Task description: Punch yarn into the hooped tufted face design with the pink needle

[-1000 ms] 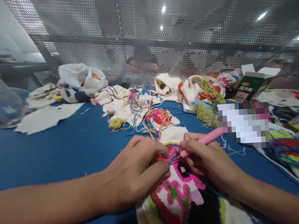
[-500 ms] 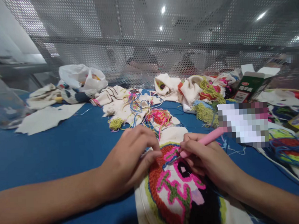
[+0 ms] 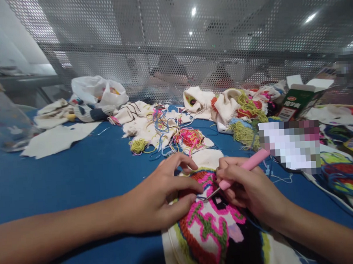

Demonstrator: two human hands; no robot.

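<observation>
I saw the punch-needle embroidery piece [image 3: 217, 232] lying at the near edge of the blue table [image 3: 86, 172], just right of centre, its cream cloth packed with looped yarn in pink, red, green and black, with a yellow-green border along its left curve. The right hand [image 3: 247, 189] was closed on the pink punch needle [image 3: 243, 168], whose metal tip touched the yarn surface near the top of the design. The left hand [image 3: 159, 198] rested on the piece's upper left edge, thumb and fingers pinched narrowly at the yarn just beside the needle tip, index finger stretched forward; I could not tell whether a strand lay between them.

Directly beyond the hands lay a bare cream cloth scrap [image 3: 206, 158], then tangled loose yarn [image 3: 188, 137] in pink, blue and yellow over more cloth. Farther back right sat bunched embroidered cloths [image 3: 237, 103] and an open green carton [image 3: 299, 96]. More yarn work [image 3: 341, 178] crowded the right side. At the far left were a white plastic bag [image 3: 99, 90] and a flat cream sheet [image 3: 55, 139].

The left half of the table was open blue surface. A perforated metal screen [image 3: 172, 45] closed off the far edge.
</observation>
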